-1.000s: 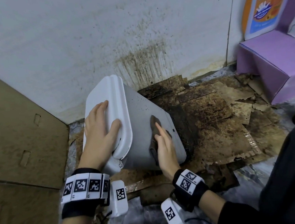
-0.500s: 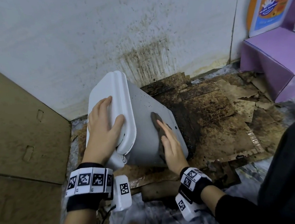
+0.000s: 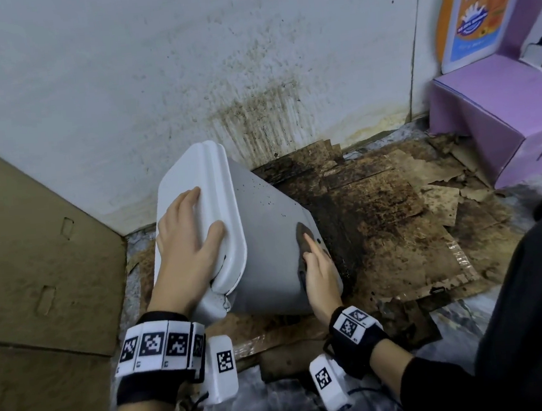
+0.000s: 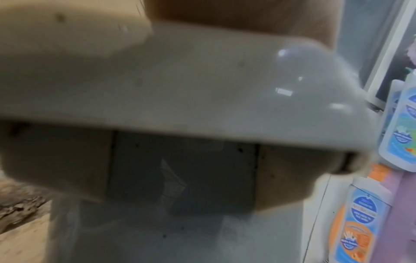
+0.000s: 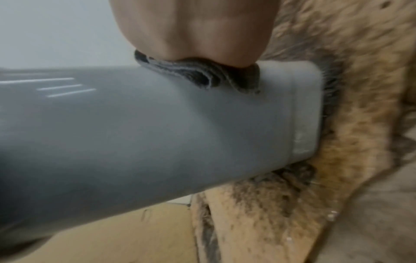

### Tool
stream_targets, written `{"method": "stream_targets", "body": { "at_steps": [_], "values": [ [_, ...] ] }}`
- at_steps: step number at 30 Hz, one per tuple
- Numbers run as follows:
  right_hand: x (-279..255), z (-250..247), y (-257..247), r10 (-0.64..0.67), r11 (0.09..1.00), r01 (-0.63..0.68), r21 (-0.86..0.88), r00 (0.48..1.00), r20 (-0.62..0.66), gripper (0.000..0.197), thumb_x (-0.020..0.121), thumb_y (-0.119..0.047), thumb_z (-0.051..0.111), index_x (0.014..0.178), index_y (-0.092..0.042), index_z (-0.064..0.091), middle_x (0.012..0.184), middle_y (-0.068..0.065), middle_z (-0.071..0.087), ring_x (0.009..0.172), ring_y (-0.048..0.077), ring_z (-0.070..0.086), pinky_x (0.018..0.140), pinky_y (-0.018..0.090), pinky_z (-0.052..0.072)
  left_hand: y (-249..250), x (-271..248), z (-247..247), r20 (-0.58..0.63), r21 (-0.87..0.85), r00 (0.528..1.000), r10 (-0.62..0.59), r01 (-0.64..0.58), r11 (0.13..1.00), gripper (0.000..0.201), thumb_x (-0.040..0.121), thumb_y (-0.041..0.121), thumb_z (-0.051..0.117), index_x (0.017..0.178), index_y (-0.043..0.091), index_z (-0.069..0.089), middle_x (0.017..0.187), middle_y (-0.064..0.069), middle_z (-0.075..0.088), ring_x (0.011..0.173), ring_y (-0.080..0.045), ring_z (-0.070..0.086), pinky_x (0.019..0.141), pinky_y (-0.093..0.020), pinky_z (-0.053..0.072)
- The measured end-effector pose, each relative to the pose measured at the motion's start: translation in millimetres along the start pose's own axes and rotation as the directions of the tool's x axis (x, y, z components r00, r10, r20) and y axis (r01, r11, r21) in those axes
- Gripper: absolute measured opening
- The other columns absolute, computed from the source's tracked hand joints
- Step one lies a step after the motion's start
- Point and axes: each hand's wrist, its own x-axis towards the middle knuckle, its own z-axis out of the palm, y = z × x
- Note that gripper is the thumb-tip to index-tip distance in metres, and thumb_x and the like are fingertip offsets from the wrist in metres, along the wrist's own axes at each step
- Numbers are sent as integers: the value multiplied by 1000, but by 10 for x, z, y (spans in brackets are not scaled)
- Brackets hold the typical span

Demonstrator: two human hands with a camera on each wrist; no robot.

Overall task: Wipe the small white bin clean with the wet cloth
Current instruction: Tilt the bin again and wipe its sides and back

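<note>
The small white bin [image 3: 266, 238] is tipped toward the left on stained cardboard, its lid [image 3: 196, 192] facing me. My left hand [image 3: 187, 242] lies flat on the lid with fingers spread and the thumb over the lid's right edge. My right hand [image 3: 319, 266] presses a dark grey cloth [image 3: 303, 238] against the bin's right side near the base, fingers straight. In the right wrist view the folded cloth [image 5: 202, 76] sits squashed between my palm and the grey bin wall [image 5: 157, 133]. The left wrist view is blurred and filled by the lid [image 4: 202, 89].
A stained white wall [image 3: 185, 65] stands just behind the bin. Brown cardboard panels [image 3: 32, 259] lean at the left. Wet, dirty cardboard [image 3: 396, 227] covers the floor to the right. A purple box [image 3: 500, 113] and a blue-orange bottle [image 3: 476, 17] sit at the far right.
My right hand has slid the cloth down the bin's side toward the base. The left hand stays on the lid, and the bin has tilted slightly more.
</note>
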Motion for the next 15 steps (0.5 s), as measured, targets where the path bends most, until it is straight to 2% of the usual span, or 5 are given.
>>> {"method": "stream_targets", "body": {
  "at_steps": [6, 9, 11, 15],
  "values": [
    [-330, 232, -683, -204, 972, 181, 151, 966, 157, 57, 100, -39, 31, 155, -35, 43, 162, -17, 38, 151, 0, 27, 128, 36, 22, 3, 17, 18, 5, 26, 1000, 6, -6, 1000, 68, 94, 46, 40, 157, 28, 27, 161, 9, 26, 148, -10, 18, 116, -30, 13],
    [-441, 284, -918, -290, 943, 236, 236, 929, 230, 52, 103, -33, 33, 154, -36, 45, 161, -20, 39, 151, -5, 25, 128, 36, 22, 6, 16, 23, 11, 36, 1000, 13, -14, 999, 69, 94, 50, 37, 158, 28, 26, 162, 8, 25, 148, -12, 17, 121, -36, 16],
    [-435, 273, -976, -316, 942, 264, 207, 905, 286, 50, 109, -27, 33, 158, -35, 38, 164, -21, 33, 152, -7, 20, 129, 35, 19, 2, 24, 20, 20, 43, 1000, 12, -13, 999, 72, 92, 53, 33, 159, 27, 25, 163, 7, 24, 149, -13, 17, 122, -38, 16],
    [-174, 288, -1028, -343, 934, 354, 53, 843, 415, 52, 113, -27, 29, 164, -33, 21, 172, -14, 15, 157, -1, 8, 130, 37, 11, -52, 28, -1, 24, 50, 1000, 6, -7, 999, 74, 92, 55, 31, 160, 27, 23, 165, 7, 23, 150, -11, 15, 119, -30, 11]
  ]
}}
